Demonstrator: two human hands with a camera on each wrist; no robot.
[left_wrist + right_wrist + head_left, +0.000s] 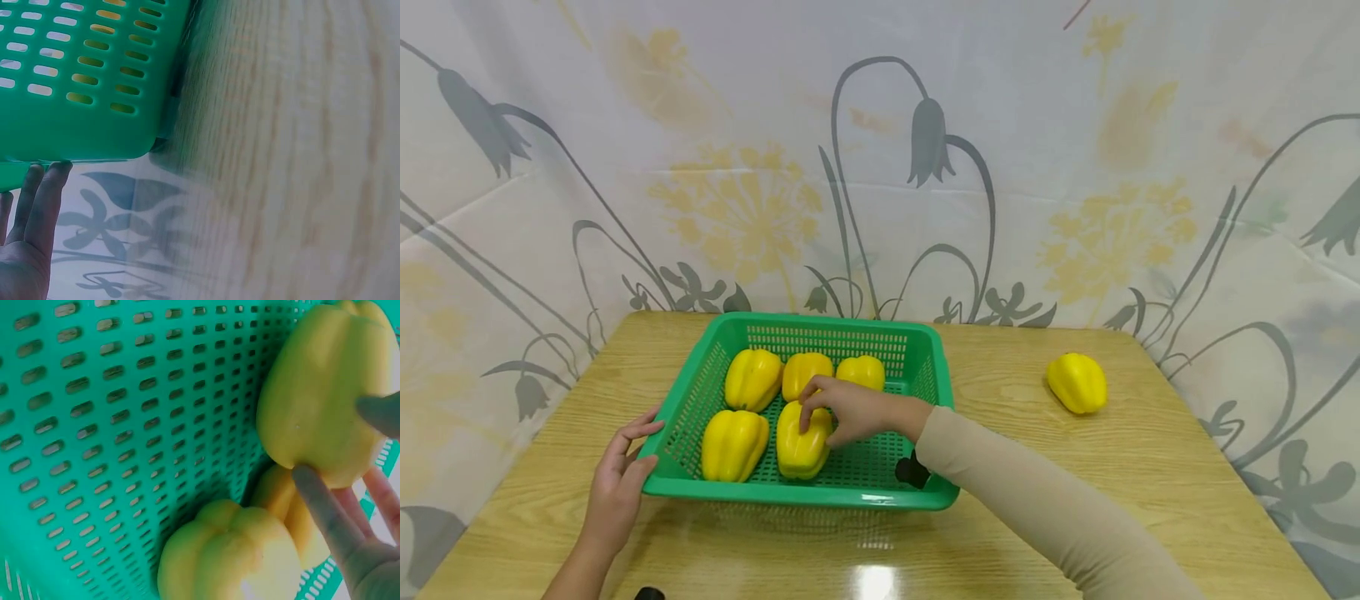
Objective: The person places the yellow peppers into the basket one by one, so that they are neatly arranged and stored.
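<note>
A green plastic basket [797, 493] with slotted walls stands on the table, holding several yellow bell peppers. My left hand [613, 483] touches the basket's left rim near the front corner. Fairly straight fingers of that left hand [34, 231] reach the rim in the left wrist view, where its thumb is hidden. Inside the basket, my right hand [853, 408] grips the front middle bell pepper [801, 454] between thumb and fingers. The right wrist view shows this bell pepper [319, 394] in the right hand [369, 556], close to another bell pepper [231, 556].
A single yellow bell pepper [1077, 383] lies on the wooden table [1000, 367], right of the basket. Behind the table hangs a flower-patterned cloth [880, 167]. Some small black object [649, 593] shows at the bottom edge of the head view.
</note>
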